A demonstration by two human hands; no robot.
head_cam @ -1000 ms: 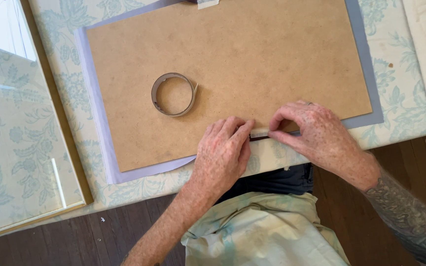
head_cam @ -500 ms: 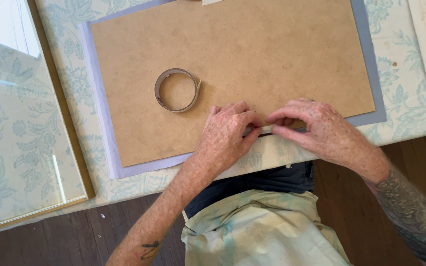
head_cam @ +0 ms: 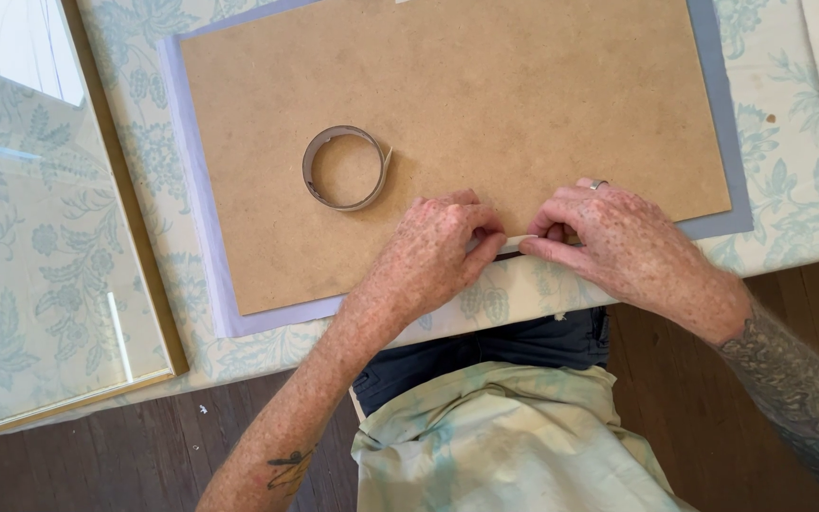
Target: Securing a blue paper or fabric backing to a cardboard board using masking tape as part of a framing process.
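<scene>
Both hands — left hand (head_cam: 433, 248), right hand (head_cam: 609, 242) — pinch a tape strip (head_cam: 512, 245) along the backing board's (head_cam: 485, 104) near edge; that edge looks partly taped, tape roll (head_cam: 344, 168) resting on the board

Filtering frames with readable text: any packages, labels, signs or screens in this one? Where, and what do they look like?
None in view: no package, label, sign or screen.
Nearest candidate: a small white scrap at the top edge of the brown hardboard backing sheet, cut off by the frame; cannot tell what it is.
The grey ring-shaped tape roll on the board shows no label.
</scene>
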